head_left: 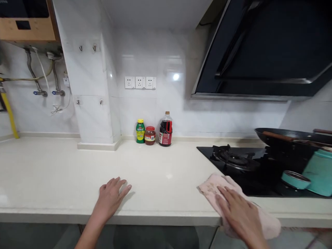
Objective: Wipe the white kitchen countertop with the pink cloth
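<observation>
My right hand (pixel 238 212) presses a pale pink cloth (pixel 211 188) onto the white countertop (pixel 160 186), fingers stretched over it. The cloth has brownish stains, overlaps the near left corner of the black gas stove (pixel 249 185), and hangs past the counter's front edge. My left hand (pixel 112 193) is at the front part of the counter with its fingers apart and nothing in it. Whether its palm touches the surface I cannot tell.
Against the wall stand a green bottle with yellow cap (pixel 140 131), a red-lidded jar (pixel 149 136) and a dark sauce bottle (pixel 165 129). On the stove are a wok (pixel 280 138), a teal container (pixel 320 171) and a small teal bowl (pixel 295 180). A range hood (pixel 261 52) slants overhead.
</observation>
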Demonstrator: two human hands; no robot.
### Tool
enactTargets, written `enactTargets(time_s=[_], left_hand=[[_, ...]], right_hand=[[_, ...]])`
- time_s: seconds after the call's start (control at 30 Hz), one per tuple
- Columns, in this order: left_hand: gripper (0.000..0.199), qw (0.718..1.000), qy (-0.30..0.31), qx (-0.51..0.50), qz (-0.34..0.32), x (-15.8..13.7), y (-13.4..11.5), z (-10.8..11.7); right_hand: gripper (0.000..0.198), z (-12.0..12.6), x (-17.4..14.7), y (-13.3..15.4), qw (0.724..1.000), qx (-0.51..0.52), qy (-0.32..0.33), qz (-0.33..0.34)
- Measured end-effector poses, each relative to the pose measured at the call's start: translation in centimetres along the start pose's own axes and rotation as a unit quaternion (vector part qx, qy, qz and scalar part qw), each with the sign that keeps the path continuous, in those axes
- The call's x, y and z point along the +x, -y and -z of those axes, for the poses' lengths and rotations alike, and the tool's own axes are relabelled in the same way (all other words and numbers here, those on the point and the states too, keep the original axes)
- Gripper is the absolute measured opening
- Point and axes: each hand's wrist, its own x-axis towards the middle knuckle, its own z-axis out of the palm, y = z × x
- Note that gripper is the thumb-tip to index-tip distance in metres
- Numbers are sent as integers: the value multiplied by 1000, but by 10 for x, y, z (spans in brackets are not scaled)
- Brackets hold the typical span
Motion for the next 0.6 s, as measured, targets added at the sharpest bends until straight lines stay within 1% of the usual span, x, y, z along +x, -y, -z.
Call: enactTargets(time_s=[0.07,0.13,0.17,0.23,0.3,0.37,0.43,0.47,0.53,0.6], left_hand=[[41,1000,4,-4,6,1,0,1],[41,1000,3,-10,7,1,-1,3],[42,1000,1,-12,4,0,-1,5],[42,1000,0,-14,-2,-1,-2,7],[43,1000,2,-13,-1,-1,-3,7],[44,1000,2,-13,8,-1,-2,6],[44,1000,-3,-15,14,0,-2,4],[44,1000,-8,-16,14,0,-1,3],[43,1000,-17,-14,10,-1,-1,2],[42,1000,-20,-10,9,-2,-1,2]], right_hand=[[62,2,-14,37,999,1,-32,-29],[58,-3,-28,75,999,18,-40,-10],[56,-7,-35,93,999,36,-33,18],[58,-16,-49,128,992,81,0,95],[68,-26,-61,158,977,119,47,172],[83,-35,-70,180,958,133,96,234],[97,-42,-72,188,944,128,129,276],[100,-45,-72,187,938,123,138,293],[98,-51,-68,174,926,114,144,330],[91,-56,-64,148,925,103,111,348]])
